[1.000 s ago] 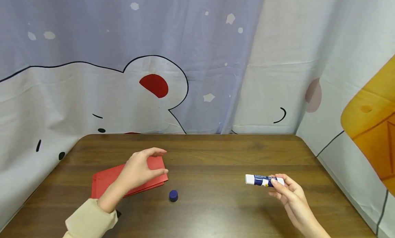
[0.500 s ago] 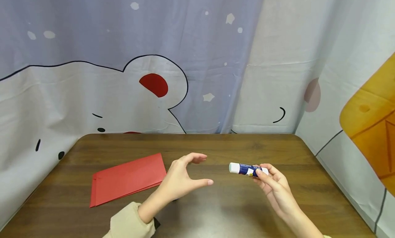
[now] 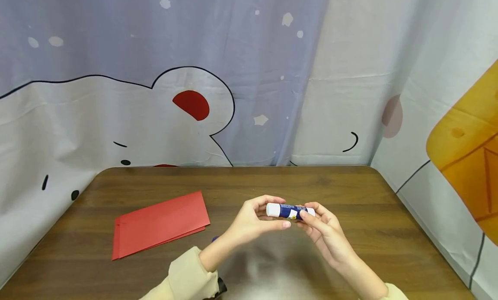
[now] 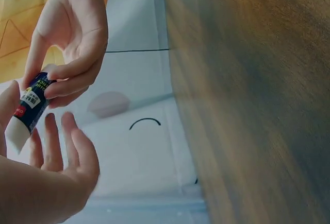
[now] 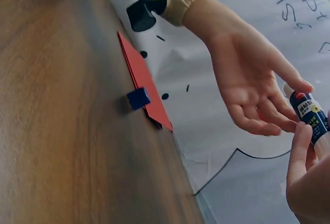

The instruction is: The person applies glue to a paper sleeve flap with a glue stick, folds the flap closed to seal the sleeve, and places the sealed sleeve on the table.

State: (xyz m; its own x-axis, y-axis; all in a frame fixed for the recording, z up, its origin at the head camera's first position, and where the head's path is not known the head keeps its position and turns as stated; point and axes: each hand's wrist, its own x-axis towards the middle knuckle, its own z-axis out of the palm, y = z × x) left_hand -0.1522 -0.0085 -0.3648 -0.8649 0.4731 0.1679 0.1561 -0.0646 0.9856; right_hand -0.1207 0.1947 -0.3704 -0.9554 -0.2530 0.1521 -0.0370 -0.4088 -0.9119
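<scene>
A blue glue stick (image 3: 288, 211) with white ends is held level above the table, its label partly covered by fingers. My right hand (image 3: 328, 235) pinches its right end between thumb and fingers. Around the left white end, my left hand (image 3: 250, 222) has its thumb and fingers spread apart; in the left wrist view the fingers (image 4: 77, 149) stand clear of the stick, and the thumb lies close beside it. A small blue cap (image 5: 138, 98) stands on the table, mostly hidden behind my left forearm in the head view.
Red envelope-like papers (image 3: 163, 224) lie stacked flat on the left of the brown wooden table (image 3: 330, 185). A patterned curtain (image 3: 264, 75) hangs behind the table and along its sides. Near the left sleeve (image 3: 194, 274) is a black wrist device (image 5: 142, 15).
My left hand has moved right, away from above the red papers, to the glue stick. My right hand has carried the stick left, so the two hands now meet mid-table.
</scene>
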